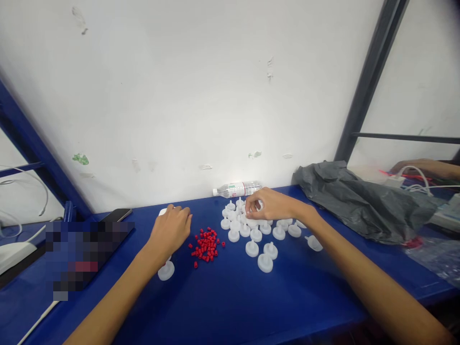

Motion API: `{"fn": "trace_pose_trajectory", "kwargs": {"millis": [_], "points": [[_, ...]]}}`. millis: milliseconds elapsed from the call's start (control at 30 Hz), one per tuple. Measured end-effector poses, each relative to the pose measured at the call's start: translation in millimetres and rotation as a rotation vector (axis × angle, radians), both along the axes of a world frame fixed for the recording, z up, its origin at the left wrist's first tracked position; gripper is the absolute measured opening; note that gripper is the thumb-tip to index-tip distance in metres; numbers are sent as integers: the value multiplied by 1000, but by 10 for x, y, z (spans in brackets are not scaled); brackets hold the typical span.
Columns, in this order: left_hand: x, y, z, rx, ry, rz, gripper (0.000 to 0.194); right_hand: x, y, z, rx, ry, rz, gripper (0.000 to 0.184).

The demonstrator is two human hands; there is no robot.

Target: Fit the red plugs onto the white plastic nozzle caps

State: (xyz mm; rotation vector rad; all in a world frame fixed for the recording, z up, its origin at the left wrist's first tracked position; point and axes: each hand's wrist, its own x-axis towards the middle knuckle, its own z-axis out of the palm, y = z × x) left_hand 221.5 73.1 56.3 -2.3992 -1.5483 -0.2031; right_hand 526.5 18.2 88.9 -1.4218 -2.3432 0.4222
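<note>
Blue Worktop point(201, 306): Position of Hands and Parts

The left hand point(168, 230) is positioned palm down at the left of the worktop, fingers curled. A white item point(163, 211) shows at its far edge; whether the fingers grip it cannot be determined. A separate white disc point(166, 271) lies below the wrist.

The right hand point(269, 205) is above the group of white stemmed discs point(256, 235), thumb and index finger brought together. Whether a disc is pinched between them cannot be determined.

The red caps point(206, 247) lie in a loose pile between the left hand and the stemmed discs. A clear bottle point(235, 189) lies on its side behind the discs, near the wall. A grey plastic bag point(366, 203) lies to the right.
</note>
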Motion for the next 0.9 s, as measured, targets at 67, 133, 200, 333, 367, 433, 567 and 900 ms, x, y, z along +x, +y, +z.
{"fn": "trace_pose_trajectory", "kwargs": {"millis": [67, 133, 200, 333, 367, 433, 567, 900], "points": [[-54, -2, 46, 30, 20, 106, 38, -2, -9, 4, -37, -15, -3, 15], [-111, -8, 83, 47, 32, 205, 39, -4, -19, 0, -58, -19, 5, 14], [-162, -17, 112, 47, 40, 285, 40, -5, -24, -13, -54, -21, 18, 12], [-216, -29, 141, 8, 42, 384, 38, -2, -18, -45, -20, -30, 27, 10], [-219, -30, 140, -4, 41, 393, 37, -2, -16, -48, -12, -30, 29, 10], [-217, -31, 133, -21, 42, 398, 35, -2, -17, -43, 1, -25, 34, 11], [-196, -45, 128, -24, 34, 395, 34, -5, -34, -3, 17, -10, 38, 14], [-336, 18, 155, -37, -108, 417, 31, -38, -44, -10, 3, -44, 3, 12]]}}
